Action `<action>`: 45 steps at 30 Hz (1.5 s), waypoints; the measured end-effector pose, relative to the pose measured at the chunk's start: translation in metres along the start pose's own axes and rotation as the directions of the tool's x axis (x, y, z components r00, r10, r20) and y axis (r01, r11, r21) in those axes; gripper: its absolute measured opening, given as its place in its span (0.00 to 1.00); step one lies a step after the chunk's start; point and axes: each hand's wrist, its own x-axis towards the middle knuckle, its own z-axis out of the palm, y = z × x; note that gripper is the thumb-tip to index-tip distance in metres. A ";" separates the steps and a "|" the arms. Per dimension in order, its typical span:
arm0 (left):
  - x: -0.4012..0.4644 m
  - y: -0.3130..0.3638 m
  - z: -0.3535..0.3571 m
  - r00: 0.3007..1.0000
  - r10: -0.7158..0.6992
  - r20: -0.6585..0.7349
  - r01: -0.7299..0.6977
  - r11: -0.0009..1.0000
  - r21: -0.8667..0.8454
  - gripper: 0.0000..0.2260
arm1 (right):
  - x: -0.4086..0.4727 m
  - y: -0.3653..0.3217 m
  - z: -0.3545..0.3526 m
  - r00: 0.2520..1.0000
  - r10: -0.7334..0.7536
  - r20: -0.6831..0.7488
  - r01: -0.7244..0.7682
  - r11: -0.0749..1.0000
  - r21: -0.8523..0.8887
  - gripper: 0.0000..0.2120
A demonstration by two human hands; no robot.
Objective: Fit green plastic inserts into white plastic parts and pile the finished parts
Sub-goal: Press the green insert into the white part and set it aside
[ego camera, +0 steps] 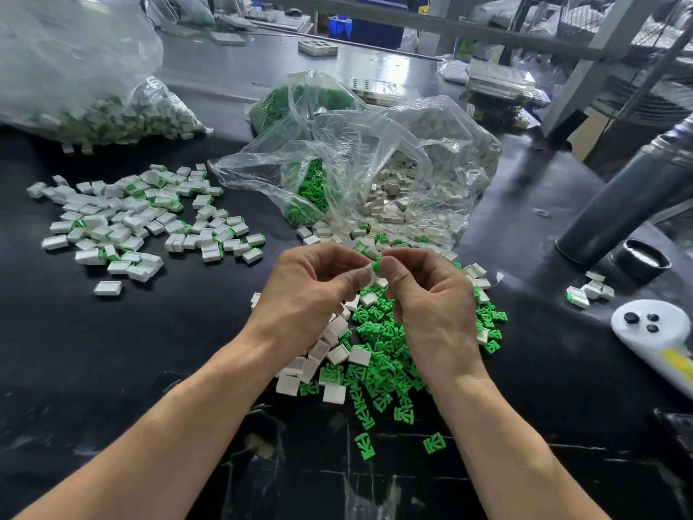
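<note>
You hold one white part [369, 270] between your two hands, raised just above the loose heap on the black table [157, 332]. Your left hand [313, 294] pinches it with thumb and curled fingers. Your right hand [431, 302] pinches a green insert [377, 261] against the part's top edge; only a small bit of green shows between your fingertips.

Beneath your hands lies a mixed heap: loose green inserts [378, 354], flat with branching ribs, and plain white parts [330, 350], small boxy shells. Both are too many to count.

Behind the heap, two clear plastic bags lie open toward you. One bag [300, 174] holds green inserts, the other bag [442, 163] holds white parts, and both spill onto the table.

To your left, a spread pile of finished parts [131, 219] sits well apart, white with green showing at the edges, and one lies alone [108, 287] nearest you. Farther back on the left, a third bag [93, 88] holds more white-and-green pieces.

On the right, about four pieces [588, 290] sit beside a dark cap [642, 260], a grey tube [622, 204] and a white handle with buttons [652, 332].
</note>
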 end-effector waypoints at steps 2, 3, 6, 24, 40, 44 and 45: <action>0.001 0.000 0.000 1.000 -0.013 -0.001 0.013 1.000 -0.016 0.03 | 0.000 0.000 0.001 1.000 0.003 -0.007 -0.003 1.000 0.012 0.03; 0.001 0.000 0.000 1.000 -0.019 -0.002 0.019 1.000 -0.024 0.03 | 0.000 0.001 0.002 1.000 0.006 -0.011 -0.006 1.000 0.016 0.03; 0.001 -0.001 0.000 1.000 -0.027 0.004 0.027 0.999 -0.035 0.03 | -0.001 0.001 0.003 1.000 0.005 -0.017 -0.005 1.000 0.014 0.03; 0.003 -0.001 -0.007 0.997 0.067 0.030 -0.070 0.989 0.127 0.02 | 0.001 -0.006 -0.008 0.982 0.078 0.171 -0.060 0.993 -0.104 0.02; 0.005 -0.007 -0.014 0.952 0.296 0.080 -0.304 0.873 0.382 0.08 | -0.001 -0.014 -0.011 0.967 0.158 0.201 -0.125 0.978 -0.170 0.07; 0.005 -0.009 -0.012 0.943 0.329 0.054 -0.327 0.879 0.347 0.08 | -0.003 -0.013 -0.007 0.954 0.240 0.181 -0.243 0.970 -0.007 0.08; 0.004 -0.009 -0.010 0.941 0.337 0.036 -0.329 0.885 0.328 0.08 | -0.004 -0.012 -0.005 0.951 0.253 0.177 -0.263 0.964 0.034 0.08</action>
